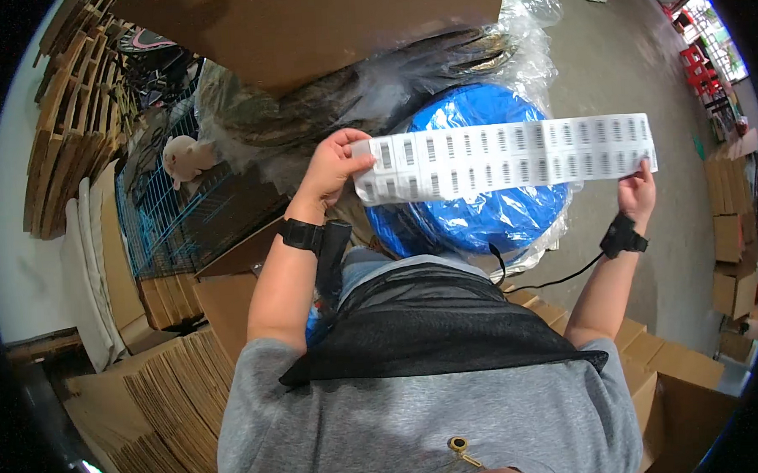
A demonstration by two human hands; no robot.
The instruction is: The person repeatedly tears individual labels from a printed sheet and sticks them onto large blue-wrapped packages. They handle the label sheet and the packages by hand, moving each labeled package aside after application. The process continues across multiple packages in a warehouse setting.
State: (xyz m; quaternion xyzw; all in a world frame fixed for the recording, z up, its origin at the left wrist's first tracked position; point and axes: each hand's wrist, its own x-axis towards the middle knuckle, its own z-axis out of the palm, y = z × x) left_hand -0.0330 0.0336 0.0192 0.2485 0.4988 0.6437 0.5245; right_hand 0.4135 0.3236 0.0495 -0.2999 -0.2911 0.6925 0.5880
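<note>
A long white strip of barcode labels [502, 157] is stretched out between my two hands, printed in two rows. My left hand [335, 166] pinches its left end between thumb and fingers. At the other end, my right hand [637, 190] grips the lower right corner, with the thumb lying on the front. Behind and below the strip is a round blue bundle [497, 219] in shiny clear plastic, partly covered by the labels. Each wrist wears a black strap, and a black cable runs from the right one.
A large brown cardboard box [319, 28] stands at the far side, beside dark plastic-wrapped goods [306, 113]. To the left are a blue wire cage [154, 212], a pink plush toy [187, 158] and stacked flattened cardboard [162, 406]. Open cartons [682, 392] sit at lower right.
</note>
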